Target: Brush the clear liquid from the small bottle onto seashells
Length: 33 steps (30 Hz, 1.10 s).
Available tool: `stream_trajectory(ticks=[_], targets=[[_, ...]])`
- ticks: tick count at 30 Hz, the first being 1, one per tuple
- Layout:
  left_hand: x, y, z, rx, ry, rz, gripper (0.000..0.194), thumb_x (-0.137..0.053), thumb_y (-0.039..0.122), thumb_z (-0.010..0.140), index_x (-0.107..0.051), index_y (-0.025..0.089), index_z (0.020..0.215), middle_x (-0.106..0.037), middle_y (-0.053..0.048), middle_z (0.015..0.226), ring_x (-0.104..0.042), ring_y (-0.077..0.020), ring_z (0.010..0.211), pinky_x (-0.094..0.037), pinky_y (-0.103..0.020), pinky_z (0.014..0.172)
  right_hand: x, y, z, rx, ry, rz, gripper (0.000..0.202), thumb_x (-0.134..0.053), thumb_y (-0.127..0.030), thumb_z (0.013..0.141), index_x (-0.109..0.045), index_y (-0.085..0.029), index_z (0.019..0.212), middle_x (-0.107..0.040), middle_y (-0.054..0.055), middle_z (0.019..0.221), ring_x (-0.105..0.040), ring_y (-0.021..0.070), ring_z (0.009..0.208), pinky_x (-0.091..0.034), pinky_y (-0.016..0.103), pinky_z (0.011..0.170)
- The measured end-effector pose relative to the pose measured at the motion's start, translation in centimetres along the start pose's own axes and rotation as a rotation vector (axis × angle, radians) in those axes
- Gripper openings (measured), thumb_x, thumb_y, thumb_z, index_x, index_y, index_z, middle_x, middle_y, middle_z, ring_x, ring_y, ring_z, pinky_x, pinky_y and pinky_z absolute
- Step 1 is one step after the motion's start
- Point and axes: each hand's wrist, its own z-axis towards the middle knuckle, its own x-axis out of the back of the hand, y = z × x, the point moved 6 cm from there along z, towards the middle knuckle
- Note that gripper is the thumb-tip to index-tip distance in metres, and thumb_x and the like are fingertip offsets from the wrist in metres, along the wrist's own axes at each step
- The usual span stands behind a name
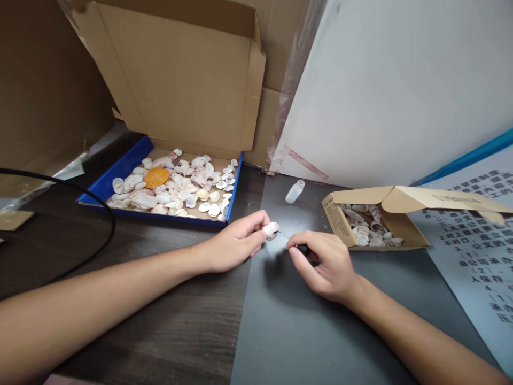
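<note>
Between the thumb and fingers of my left hand is a small pinkish-white ribbed seashell, with a dark spot on its right side. My right hand is closed around a slim tool with a dark handle showing a bit of red. Its thin shaft points left at the shell; whether the tip touches it I cannot tell. Most of the handle is hidden by my fingers. Beyond the hands, a small translucent white bottle without a visible cap stands on the grey mat.
At the back left, an open blue-sided cardboard box holds many shells, one of them orange. A smaller open carton with shells stands at right, beside a printed sheet. A black cable loops at far left.
</note>
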Motion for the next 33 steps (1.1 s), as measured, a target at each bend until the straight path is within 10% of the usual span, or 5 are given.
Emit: stream_trajectory(ticks=[33], targets=[[1.0, -0.8, 0.3, 0.06, 0.123, -0.245, 0.015, -0.05, 0.029, 0.088, -0.037, 0.022, 0.083, -0.04, 0.009, 0.063, -0.037, -0.0064, 0.046, -0.025, -0.021, 0.047, -1.3, -2.0, -0.7, 0.16, -0.093, -0.293, 0.023, -0.054, -0.024, 0.1, -0.064, -0.018, 0.08, -0.055, -0.002, 0.057, -0.045, 0.0134, 0.051, -0.032, 0.031, 0.053]])
